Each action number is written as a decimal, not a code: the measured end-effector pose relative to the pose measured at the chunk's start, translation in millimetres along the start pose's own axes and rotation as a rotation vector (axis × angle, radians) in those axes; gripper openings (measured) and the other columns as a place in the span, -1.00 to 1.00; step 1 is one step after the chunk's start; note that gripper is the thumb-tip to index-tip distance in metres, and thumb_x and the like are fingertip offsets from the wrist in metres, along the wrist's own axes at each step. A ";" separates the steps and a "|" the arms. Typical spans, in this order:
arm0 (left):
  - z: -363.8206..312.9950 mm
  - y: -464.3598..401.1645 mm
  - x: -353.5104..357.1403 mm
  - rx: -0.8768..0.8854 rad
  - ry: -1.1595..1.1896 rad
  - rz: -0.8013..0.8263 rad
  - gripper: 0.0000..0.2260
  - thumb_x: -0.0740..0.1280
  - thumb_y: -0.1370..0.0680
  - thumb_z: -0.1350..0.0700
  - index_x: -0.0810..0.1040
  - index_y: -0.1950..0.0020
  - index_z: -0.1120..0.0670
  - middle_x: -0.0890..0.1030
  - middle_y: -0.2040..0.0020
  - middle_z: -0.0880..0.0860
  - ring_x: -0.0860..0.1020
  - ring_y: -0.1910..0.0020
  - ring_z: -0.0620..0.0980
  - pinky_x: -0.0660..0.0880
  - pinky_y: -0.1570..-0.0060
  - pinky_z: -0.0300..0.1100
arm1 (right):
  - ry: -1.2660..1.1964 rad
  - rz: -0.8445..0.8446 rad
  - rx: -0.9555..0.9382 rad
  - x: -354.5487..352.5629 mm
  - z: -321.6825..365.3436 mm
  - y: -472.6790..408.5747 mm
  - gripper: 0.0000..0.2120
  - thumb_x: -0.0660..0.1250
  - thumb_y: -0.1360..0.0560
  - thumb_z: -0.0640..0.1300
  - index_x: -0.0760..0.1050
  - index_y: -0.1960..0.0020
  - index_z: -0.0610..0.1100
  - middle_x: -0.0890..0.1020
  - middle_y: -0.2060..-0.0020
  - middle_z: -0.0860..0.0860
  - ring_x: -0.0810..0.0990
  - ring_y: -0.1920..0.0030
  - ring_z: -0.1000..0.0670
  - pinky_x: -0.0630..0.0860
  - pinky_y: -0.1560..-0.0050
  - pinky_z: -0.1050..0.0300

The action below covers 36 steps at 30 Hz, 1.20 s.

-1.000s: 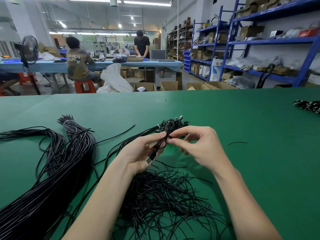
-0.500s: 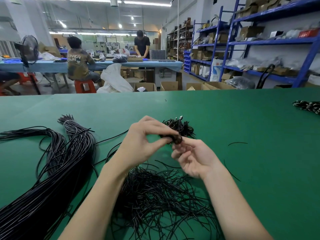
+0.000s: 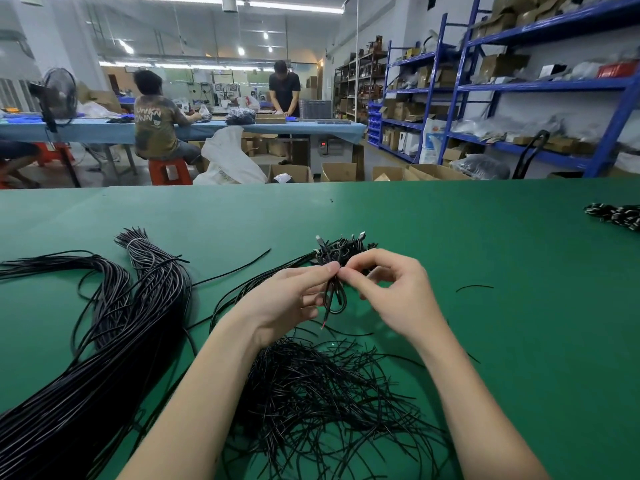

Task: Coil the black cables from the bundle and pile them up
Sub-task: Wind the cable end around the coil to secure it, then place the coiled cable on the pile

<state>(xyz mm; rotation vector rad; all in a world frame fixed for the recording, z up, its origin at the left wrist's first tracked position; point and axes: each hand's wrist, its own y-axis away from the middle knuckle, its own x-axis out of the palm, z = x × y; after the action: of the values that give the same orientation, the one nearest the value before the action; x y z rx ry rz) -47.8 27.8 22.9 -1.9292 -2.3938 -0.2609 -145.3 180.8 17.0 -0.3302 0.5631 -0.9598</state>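
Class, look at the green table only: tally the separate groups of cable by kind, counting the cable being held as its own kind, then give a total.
Long black cable bundles: 1
Piles of coiled cables: 1
Heaps of short black ties: 1
Black-and-white cable bunches: 1
Cables held in the hands: 1
Total: 5

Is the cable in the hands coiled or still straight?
Coiled: the cable hangs in a small loop, pinched at its top between the left hand and right hand.

I see a plain green desk (image 3: pixel 450 237), glossy black cables (image 3: pixel 104 358), a black-and-white speckled bundle (image 3: pixel 616 216) at its right edge, blue shelving (image 3: pixel 460 74) and an orange-red stool (image 3: pixel 169 171).
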 end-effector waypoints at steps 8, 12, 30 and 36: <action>8.0 -5.0 -4.4 0.108 -0.045 -0.091 -0.77 0.48 -0.42 -0.05 0.75 -0.03 -0.02 0.68 0.06 -0.12 0.50 0.28 -0.20 0.43 0.20 -0.32 | -0.073 0.034 0.157 0.2 -1.6 2.4 -0.97 0.52 -0.48 0.01 0.70 0.11 0.07 0.74 0.19 0.13 0.48 0.34 -0.05 0.49 0.27 0.09; 12.4 -8.7 -2.7 0.160 -0.083 -0.150 -0.82 0.47 -0.49 -0.01 0.75 -0.05 -0.01 0.67 0.13 -0.13 0.47 0.26 -0.19 0.45 0.21 -0.32 | -0.010 -0.048 0.164 4.1 -5.2 1.5 -0.89 0.51 -0.49 0.06 0.72 0.17 0.06 0.63 0.44 0.07 0.45 0.43 0.08 0.39 0.40 0.25; 34.0 -22.8 1.3 0.237 -0.102 -0.348 -0.89 0.44 -0.56 0.11 0.72 0.09 0.12 0.55 0.44 -0.19 0.46 0.41 -0.26 0.48 0.29 -0.35 | -0.011 -0.081 0.182 28.5 -29.0 19.8 -0.85 0.44 -0.53 0.11 0.74 0.17 0.14 0.67 0.41 0.11 0.51 0.45 0.15 0.56 0.34 0.07; 36.6 -29.8 -5.7 0.180 -0.207 -0.376 -0.85 0.44 -0.55 -0.01 0.75 0.08 0.04 0.53 0.42 -0.19 0.43 0.37 -0.21 0.45 0.27 -0.30 | -0.014 0.044 0.305 25.0 -37.2 19.3 -0.77 0.32 -0.44 0.34 0.69 0.03 0.32 0.74 0.16 0.07 0.64 0.23 -0.07 0.64 0.12 -0.09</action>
<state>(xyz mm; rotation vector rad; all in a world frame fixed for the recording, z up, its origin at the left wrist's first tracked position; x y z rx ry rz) -73.3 22.3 -16.8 -1.4875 -2.7910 0.1445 -142.9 169.5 -30.4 -0.0514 0.4015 -0.9839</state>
